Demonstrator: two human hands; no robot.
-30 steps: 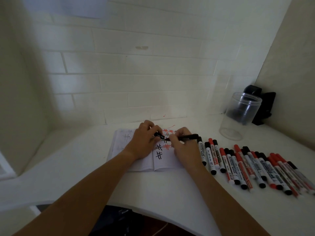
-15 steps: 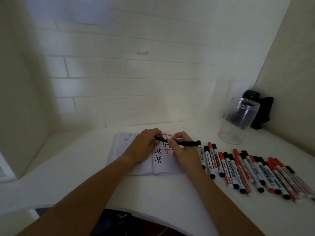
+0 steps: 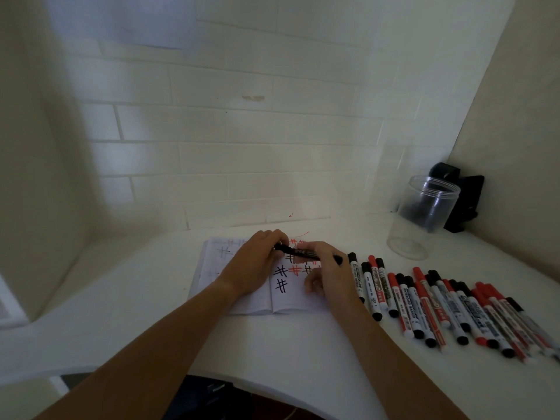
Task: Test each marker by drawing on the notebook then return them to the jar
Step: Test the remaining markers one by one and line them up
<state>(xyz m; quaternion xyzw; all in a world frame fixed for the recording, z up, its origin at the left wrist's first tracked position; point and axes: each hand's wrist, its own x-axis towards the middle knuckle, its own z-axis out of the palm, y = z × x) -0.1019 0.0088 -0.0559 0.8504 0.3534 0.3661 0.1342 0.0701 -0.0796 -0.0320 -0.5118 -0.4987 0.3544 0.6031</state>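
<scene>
Black marker (image 3: 309,254) now lies level between both hands above the notebook (image 3: 242,298): left hand (image 3: 257,262) pinches its cap end, right hand (image 3: 330,268) grips the barrel. I think it is capped again, so the jar (image 3: 424,216) comes next.

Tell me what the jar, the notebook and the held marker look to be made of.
Jar: clear plastic, probably; see-through wall, ridged threaded rim, dull sheen.
Notebook: matte white paper; thin pages lying open, with ink hash marks.
Marker, gripped by the left hand and the right hand: likely smooth black plastic with a printed label; blur leaves it open.
</scene>
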